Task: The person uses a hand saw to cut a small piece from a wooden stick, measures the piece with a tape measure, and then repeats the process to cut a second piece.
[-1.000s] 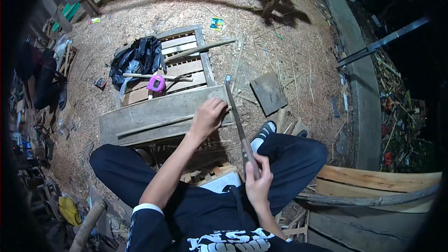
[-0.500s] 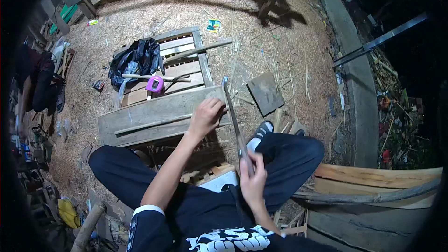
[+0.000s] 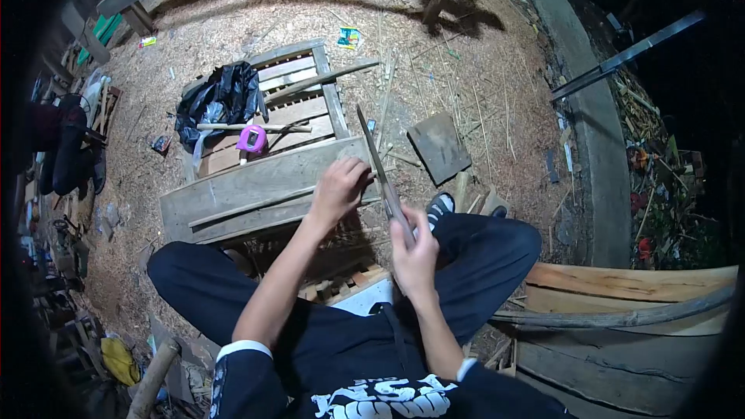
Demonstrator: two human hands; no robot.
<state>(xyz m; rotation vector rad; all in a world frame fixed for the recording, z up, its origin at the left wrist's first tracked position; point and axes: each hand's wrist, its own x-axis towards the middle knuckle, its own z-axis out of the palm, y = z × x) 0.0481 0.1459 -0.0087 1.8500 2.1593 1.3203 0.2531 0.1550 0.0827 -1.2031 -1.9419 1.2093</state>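
Observation:
My left hand is closed near the right end of a wide grey plank. It presses on a thin wooden strip that lies along the plank; the fingers hide part of it. My right hand grips the handle of a long, narrow, tapering blade, apparently a hand saw; its teeth are too small to see. The blade points away from me and passes close beside my left fingertips, at the plank's right end. A pink tape measure sits behind the plank on a slatted wooden pallet.
A black plastic bag and loose sticks lie on the pallet. A square dark board rests on the shaving-covered ground at right. Long planks stand close on my right. Another person is at the far left.
My right hand has pushed the saw forward, away from me, so its tip now reaches farther past the plank's end. My left hand stays in place on the strip.

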